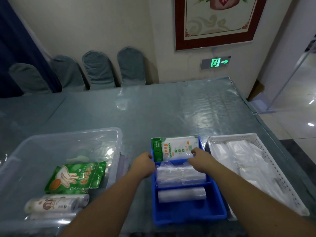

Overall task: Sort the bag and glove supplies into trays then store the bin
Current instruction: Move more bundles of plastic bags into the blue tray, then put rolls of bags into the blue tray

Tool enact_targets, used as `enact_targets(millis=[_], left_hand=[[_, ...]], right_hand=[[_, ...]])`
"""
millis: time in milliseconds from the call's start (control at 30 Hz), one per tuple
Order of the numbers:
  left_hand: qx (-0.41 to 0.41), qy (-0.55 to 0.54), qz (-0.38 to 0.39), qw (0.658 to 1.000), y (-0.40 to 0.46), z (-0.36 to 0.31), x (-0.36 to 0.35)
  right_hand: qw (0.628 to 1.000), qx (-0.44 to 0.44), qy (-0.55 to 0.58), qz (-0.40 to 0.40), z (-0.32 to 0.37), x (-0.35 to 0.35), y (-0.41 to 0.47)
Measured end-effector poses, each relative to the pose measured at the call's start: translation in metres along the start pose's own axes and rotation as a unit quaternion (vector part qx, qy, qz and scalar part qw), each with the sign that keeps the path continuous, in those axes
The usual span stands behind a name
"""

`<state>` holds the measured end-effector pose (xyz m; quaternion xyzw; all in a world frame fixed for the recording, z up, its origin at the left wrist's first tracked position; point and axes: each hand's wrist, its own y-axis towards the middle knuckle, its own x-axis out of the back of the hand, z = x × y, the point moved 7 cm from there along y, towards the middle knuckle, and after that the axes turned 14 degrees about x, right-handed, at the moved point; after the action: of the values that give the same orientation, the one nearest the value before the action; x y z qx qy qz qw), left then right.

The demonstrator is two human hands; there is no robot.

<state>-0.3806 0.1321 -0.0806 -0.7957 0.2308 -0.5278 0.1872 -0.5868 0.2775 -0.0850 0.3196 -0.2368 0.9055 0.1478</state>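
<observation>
A blue divided tray [189, 214] sits in front of me. Its far compartment holds a green and white glove pack [174, 147]. The middle compartment holds a clear bag pack [179, 175], the near one a clear bag roll [182, 194]. My right hand [200, 159] rests fingers-down on the near edge of the glove pack. My left hand [144, 165] is curled against the tray's left rim. To the left, a clear plastic bin [109, 134] contains a green glove pack [77, 177] and printed bag rolls [51, 204].
A white perforated tray [266, 156] with white plastic bags stands right of the blue tray, close to the table's right edge. Covered chairs [99, 71] line the wall beyond the table. The tabletop has a glossy plastic cover [171, 108].
</observation>
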Motion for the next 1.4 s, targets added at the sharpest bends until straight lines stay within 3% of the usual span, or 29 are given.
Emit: enact_targets(millis=[367,667,900,1100,1400], left_hand=[[-0.115,0.055,-0.088,0.988,-0.025,-0.022,0.077],[-0.164,0.097,-0.168,0.967,-0.011,0.006,0.15],[-0.171,0.11,-0.173,0.964,0.017,0.061,0.2],[-0.163,0.123,-0.153,0.967,0.052,0.125,0.23],[-0.127,0.187,-0.108,0.968,0.097,0.228,0.254]], right_hand=[[0.994,0.079,-0.063,-0.037,0.092,0.001,0.023],[0.981,0.146,-0.117,-0.054,0.185,-0.03,0.031],[0.961,0.214,-0.142,-0.102,0.278,-0.071,0.035],[0.955,0.247,-0.144,-0.076,0.341,-0.136,0.045],[0.964,0.195,-0.176,0.037,0.363,-0.247,0.061]])
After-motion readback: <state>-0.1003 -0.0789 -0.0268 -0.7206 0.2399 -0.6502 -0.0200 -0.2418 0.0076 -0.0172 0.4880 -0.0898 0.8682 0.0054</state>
